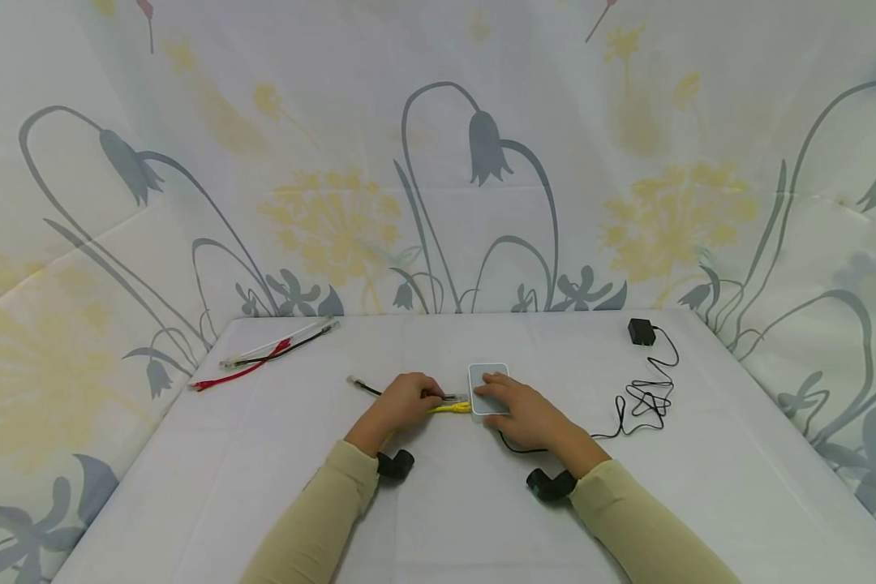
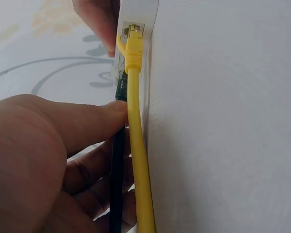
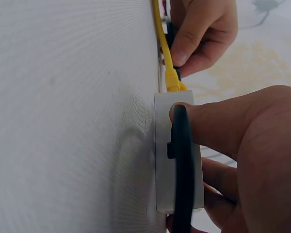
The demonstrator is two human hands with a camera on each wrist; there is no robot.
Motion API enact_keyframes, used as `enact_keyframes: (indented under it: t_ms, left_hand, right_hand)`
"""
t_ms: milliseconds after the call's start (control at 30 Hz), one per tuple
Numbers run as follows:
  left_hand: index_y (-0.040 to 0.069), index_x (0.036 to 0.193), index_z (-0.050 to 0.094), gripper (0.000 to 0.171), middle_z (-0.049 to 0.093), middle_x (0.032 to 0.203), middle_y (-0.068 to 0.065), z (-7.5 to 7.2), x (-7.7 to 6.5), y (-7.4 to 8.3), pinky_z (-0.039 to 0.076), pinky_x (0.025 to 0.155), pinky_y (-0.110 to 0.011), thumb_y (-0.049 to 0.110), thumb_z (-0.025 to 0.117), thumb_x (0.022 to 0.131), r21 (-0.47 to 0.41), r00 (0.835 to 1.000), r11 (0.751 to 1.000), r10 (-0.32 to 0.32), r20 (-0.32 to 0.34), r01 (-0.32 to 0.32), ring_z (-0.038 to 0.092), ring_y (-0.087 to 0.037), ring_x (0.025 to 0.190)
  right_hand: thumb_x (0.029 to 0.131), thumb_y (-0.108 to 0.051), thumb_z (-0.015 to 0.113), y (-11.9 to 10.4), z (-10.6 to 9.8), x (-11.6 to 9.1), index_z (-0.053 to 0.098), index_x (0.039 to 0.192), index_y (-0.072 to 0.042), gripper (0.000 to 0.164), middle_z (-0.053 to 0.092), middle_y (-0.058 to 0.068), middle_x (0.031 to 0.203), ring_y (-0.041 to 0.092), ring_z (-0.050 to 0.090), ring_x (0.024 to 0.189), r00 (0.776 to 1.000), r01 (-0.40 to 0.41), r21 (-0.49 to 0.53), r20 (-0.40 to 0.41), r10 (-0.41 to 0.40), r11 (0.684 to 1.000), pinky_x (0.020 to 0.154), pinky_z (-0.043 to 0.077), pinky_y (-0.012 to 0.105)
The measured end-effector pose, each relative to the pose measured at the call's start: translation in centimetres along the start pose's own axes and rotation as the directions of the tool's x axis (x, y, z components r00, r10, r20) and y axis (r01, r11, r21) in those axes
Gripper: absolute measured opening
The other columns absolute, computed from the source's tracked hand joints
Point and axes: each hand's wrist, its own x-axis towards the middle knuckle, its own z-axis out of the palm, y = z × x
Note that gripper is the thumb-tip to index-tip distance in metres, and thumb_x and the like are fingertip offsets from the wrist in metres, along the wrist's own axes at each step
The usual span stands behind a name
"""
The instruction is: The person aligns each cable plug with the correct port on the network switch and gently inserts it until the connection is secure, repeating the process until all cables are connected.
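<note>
My left hand [image 1: 406, 399] pinches a black network cable [image 2: 117, 170] between thumb and fingers, just behind its clear plug [image 1: 456, 397]. That plug points at the port side of a small white router-like box [image 1: 485, 406], its tip right at the box's edge. Beside it, a yellow network cable [image 2: 141, 165] is plugged into a port on the same side. My right hand [image 1: 521, 412] grips the box, thumb on the near side and fingers over the top and far side. A black power cord [image 3: 184, 170] passes in front of the box in the right wrist view.
Red [image 1: 242, 375], black [image 1: 295, 347] and white [image 1: 277, 341] short cables lie at the back left. A black power adapter [image 1: 641, 332] with a tangled cord [image 1: 650, 403] lies at the right. The black cable's other plug [image 1: 355, 380] rests left of my left hand. Floral cloth hangs behind.
</note>
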Motion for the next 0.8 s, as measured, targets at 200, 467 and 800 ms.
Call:
enact_keyframes:
  t_ms: [200, 467, 800]
  left_hand:
    - [0.01, 0.102, 0.074, 0.017, 0.068, 0.098, -0.003, 0.11, -0.09, 0.23, 0.05, 0.078, -0.032, 0.021, 0.062, 0.095, -0.001, 1.0, 1.0, -0.003, -0.001, 0.003, 0.059, -0.013, 0.085]
    - [0.01, 0.104, 0.074, 0.018, 0.068, 0.099, -0.003, 0.09, -0.22, 0.62, 0.05, 0.08, -0.034, 0.02, 0.061, 0.096, 0.003, 1.0, 1.0, -0.008, 0.001, 0.008, 0.059, -0.014, 0.087]
    - [0.01, 0.104, 0.073, 0.019, 0.068, 0.1, -0.003, 0.22, -0.16, 0.61, 0.05, 0.081, -0.034, 0.02, 0.06, 0.096, -0.012, 1.0, 1.0, -0.014, 0.004, 0.014, 0.059, -0.014, 0.088]
  right_hand:
    - [0.092, -0.028, 0.064, 0.01, 0.0, 0.01, 0.055, 0.137, -0.018, 0.047, 0.039, 0.009, 0.154, 0.033, 0.038, 0.141, 1.0, 0.004, -0.001, -0.002, -0.004, 1.0, 0.11, 0.035, 0.054]
    - [0.092, -0.028, 0.064, -0.03, -0.01, 0.06, 0.055, 0.137, -0.018, 0.047, 0.039, 0.009, 0.154, 0.033, 0.037, 0.141, 1.0, 0.001, -0.002, -0.001, -0.001, 1.0, 0.11, 0.035, 0.054]
    - [0.092, -0.027, 0.065, -0.06, 0.01, 0.02, 0.055, 0.137, -0.017, 0.047, 0.039, 0.009, 0.153, 0.032, 0.037, 0.141, 1.0, 0.01, -0.006, -0.005, -0.01, 1.0, 0.11, 0.035, 0.053]
